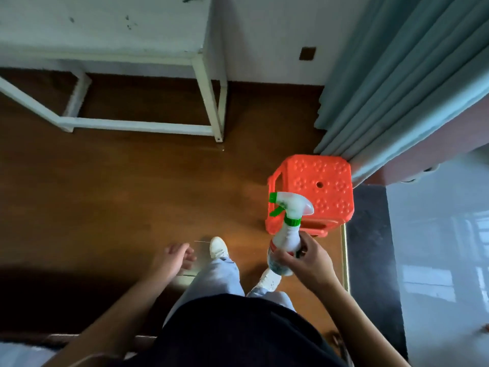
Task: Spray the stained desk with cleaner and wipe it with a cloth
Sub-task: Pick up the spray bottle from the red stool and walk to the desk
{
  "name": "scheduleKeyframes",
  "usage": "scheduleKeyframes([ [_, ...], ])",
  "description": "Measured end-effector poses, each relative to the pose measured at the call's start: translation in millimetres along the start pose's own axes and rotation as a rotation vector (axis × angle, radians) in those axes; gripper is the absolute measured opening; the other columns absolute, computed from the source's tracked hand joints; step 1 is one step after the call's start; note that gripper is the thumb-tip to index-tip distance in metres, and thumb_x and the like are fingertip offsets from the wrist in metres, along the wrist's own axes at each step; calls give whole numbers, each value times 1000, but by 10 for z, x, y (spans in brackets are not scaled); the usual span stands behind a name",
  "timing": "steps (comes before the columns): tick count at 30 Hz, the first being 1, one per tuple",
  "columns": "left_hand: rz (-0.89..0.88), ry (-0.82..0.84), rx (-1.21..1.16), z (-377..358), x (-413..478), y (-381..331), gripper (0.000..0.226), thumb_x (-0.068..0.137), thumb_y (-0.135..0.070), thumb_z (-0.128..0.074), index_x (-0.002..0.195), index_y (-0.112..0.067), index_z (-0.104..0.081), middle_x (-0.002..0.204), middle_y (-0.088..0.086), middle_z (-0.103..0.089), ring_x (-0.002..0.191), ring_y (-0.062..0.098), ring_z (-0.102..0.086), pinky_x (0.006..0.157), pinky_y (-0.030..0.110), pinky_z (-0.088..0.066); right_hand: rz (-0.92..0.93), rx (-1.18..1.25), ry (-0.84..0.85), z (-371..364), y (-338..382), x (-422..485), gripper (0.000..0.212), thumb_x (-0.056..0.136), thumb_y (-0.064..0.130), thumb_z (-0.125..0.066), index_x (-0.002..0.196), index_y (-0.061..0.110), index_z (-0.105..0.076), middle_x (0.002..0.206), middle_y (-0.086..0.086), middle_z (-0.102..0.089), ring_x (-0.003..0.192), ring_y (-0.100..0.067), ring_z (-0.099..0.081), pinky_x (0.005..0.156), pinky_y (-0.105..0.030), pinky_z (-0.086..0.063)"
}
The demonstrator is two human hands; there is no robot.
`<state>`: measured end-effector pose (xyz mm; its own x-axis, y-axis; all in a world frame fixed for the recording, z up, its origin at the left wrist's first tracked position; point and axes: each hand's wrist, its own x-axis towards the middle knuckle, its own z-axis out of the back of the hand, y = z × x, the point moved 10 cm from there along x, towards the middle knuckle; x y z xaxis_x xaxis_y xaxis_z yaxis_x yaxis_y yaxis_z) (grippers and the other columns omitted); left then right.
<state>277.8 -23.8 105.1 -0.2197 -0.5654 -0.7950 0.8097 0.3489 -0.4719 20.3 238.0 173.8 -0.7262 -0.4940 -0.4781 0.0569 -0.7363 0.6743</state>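
In the lower right of the frame the right hand (pixel 309 258) holds a spray bottle (pixel 287 234), fingers (pixel 284 255) curled round its body, in front of an orange stool (pixel 317 181). The left hand (pixel 177 256) at lower centre hangs loose, holding nothing. The white tabletop (pixel 100 25) at upper left carries dark marks (pixel 128 22), probably stains. A brown wooden floor (pixel 132 186) fills the middle, and a grey-green curtain (pixel 402 83) hangs at upper right.
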Motion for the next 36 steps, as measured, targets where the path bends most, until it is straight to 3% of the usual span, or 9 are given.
scheduleKeyframes([
  [3,65,-77,-77,411,9,313,30,104,-19,-51,89,-1,-70,79,13,-77,60,23,-63,58,28,-43,104,-80,63,-155,473,193,46,66,61,-75,99,32,-61,87,12,-68,78,-5,-64,69,-36,-55],
  [6,119,-141,-136,802,31,541,33,103,-18,-53,89,5,-73,83,19,-76,65,27,-64,56,29,-44,174,-155,106,-342,904,412,49,64,66,-71,97,31,-59,86,11,-67,76,-7,-63,66,-35,-54],
  [11,199,-170,-207,1361,286,736,36,103,-19,-52,91,7,-72,62,6,-70,48,20,-59,51,25,-42,201,-241,141,-717,1480,775,48,64,66,-69,94,30,-58,84,10,-66,74,-9,-62,64,-36,-54],
  [17,139,-123,-226,1870,782,229,34,104,-21,-50,86,1,-69,87,18,-76,67,27,-66,59,30,-45,183,-229,128,-1106,2064,1149,48,62,63,-71,93,28,-60,82,10,-66,72,-7,-62,65,-33,-52],
  [24,-6,-180,-343,2606,1234,-623,30,105,-20,-49,92,-2,-69,87,15,-74,71,26,-65,66,32,-46,194,-240,190,-1443,2806,1748,36,66,50,-80,92,36,-59,84,18,-69,75,-1,-64,64,-27,-50],
  [30,135,-242,-453,3058,1472,-291,34,106,-26,-44,100,-2,-68,95,15,-76,74,28,-67,67,33,-48,263,-338,362,-2154,3542,2482,50,62,67,-73,101,40,-56,95,22,-67,86,-3,-65,77,-28,-56],
  [36,378,-409,-678,3303,1335,390,36,108,-26,-45,101,2,-67,94,19,-74,65,27,-62,59,28,-43,406,-450,642,-2983,4570,2885,44,71,58,-79,105,37,-61,97,20,-69,91,-2,-66,82,-23,-53],
])
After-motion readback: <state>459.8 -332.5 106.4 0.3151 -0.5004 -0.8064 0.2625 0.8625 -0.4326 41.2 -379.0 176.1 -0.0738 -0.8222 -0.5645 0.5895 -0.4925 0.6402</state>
